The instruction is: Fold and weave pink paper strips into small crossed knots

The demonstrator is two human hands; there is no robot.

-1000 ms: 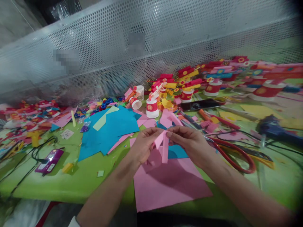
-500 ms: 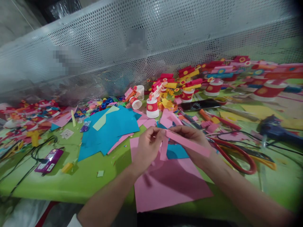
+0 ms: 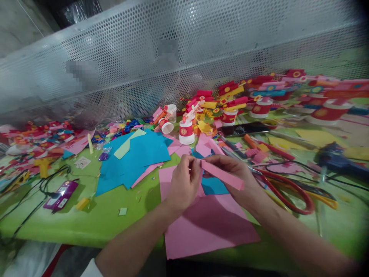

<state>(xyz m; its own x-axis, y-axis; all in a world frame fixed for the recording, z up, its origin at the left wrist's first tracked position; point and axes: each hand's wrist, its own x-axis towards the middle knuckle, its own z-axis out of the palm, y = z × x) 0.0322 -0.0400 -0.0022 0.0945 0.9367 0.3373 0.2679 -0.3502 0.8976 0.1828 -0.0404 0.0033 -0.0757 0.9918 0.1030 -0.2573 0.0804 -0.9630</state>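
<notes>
Between my two hands is a pink paper strip (image 3: 222,175), its long end slanting down to the right across my right palm. My left hand (image 3: 186,182) is closed, thumb and fingers pinching the strip near its left end. The fingers of my right hand (image 3: 238,175) are curled behind the strip and hold it too; some fingertips are hidden. Below both hands lies a pink paper sheet (image 3: 210,227), and a piece of blue paper (image 3: 213,186) shows between them.
Blue sheets (image 3: 135,157) lie to the left. Red-handled scissors (image 3: 305,207) and a glue gun (image 3: 340,159) are at right. Paper cup models (image 3: 186,132) stand along the perforated metal panel (image 3: 129,69). A purple device (image 3: 61,196) with cables sits at far left.
The strip's free right end has drawn in toward my hands and looks shorter. My left hand has turned slightly, and the hanging strip part below it is now mostly hidden.
</notes>
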